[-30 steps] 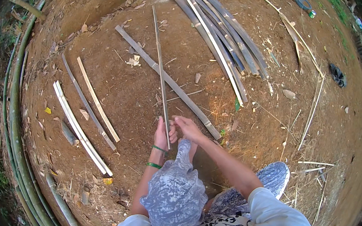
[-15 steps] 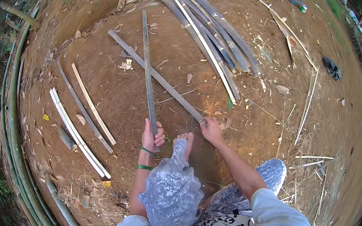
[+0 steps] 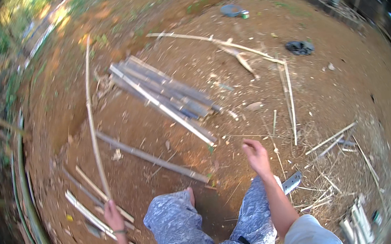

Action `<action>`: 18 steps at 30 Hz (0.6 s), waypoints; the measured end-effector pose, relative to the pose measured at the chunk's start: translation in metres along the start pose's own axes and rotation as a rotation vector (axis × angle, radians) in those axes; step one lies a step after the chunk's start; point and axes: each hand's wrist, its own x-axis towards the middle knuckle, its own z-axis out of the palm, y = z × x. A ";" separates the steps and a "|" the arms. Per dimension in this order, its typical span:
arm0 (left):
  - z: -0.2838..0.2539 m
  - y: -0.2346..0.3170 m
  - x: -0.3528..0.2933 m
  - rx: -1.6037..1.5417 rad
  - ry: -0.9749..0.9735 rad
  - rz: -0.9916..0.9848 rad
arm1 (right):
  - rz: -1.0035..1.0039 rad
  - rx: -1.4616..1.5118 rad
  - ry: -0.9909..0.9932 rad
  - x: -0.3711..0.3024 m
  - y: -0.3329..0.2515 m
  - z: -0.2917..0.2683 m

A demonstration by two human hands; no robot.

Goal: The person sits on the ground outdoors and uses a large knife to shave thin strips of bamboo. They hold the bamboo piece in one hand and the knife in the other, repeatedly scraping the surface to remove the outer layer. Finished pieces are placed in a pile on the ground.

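My left hand (image 3: 113, 216) is closed around the lower end of a long split bamboo strip (image 3: 89, 106), which stands up and away from me. My right hand (image 3: 257, 156) hovers over the dirt in front of my right knee, fingers loosely apart and nothing in them. On the ground between my hands lies a dark bamboo strip (image 3: 151, 158), slanting from upper left to lower right. Beyond it rests a bundle of split bamboo lengths (image 3: 167, 93). Pale strips (image 3: 92, 215) and a thin bamboo slat (image 3: 96, 187) lie near my left hand.
Green bamboo poles (image 3: 32, 212) run along the left edge. Thin broken canes (image 3: 291, 104), a black plastic bag (image 3: 300, 48) and a blue round item (image 3: 232, 10) lie to the right. A grey flat piece with holes (image 3: 292, 182) is beside my right knee; cut pieces (image 3: 359, 224) lie lower right.
My left hand has moved left, raising its bamboo strip. My right hand has let go of the other strip, which now lies on the ground, and moved right. The view has swung right.
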 end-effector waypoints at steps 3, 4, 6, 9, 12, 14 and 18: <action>-0.034 0.074 0.005 -0.156 -0.130 0.069 | 0.205 0.205 0.209 -0.027 0.042 -0.097; -0.038 0.103 0.002 -0.219 -0.175 0.016 | 0.382 0.004 0.223 -0.046 0.077 -0.131; -0.036 0.157 -0.009 -0.278 -0.289 -0.002 | 0.697 -0.427 0.359 -0.096 0.134 -0.153; -0.017 0.225 -0.038 -0.307 -0.461 0.087 | 0.980 -0.789 0.465 -0.180 0.185 -0.135; 0.005 0.253 -0.059 -0.284 -0.536 0.063 | 0.904 -0.407 0.334 -0.257 0.221 -0.125; 0.036 0.275 -0.077 -0.233 -0.676 0.093 | 0.780 -0.467 0.348 -0.290 0.264 -0.109; 0.085 0.291 -0.110 -0.140 -0.935 0.148 | 0.732 -0.678 0.302 -0.304 0.270 -0.097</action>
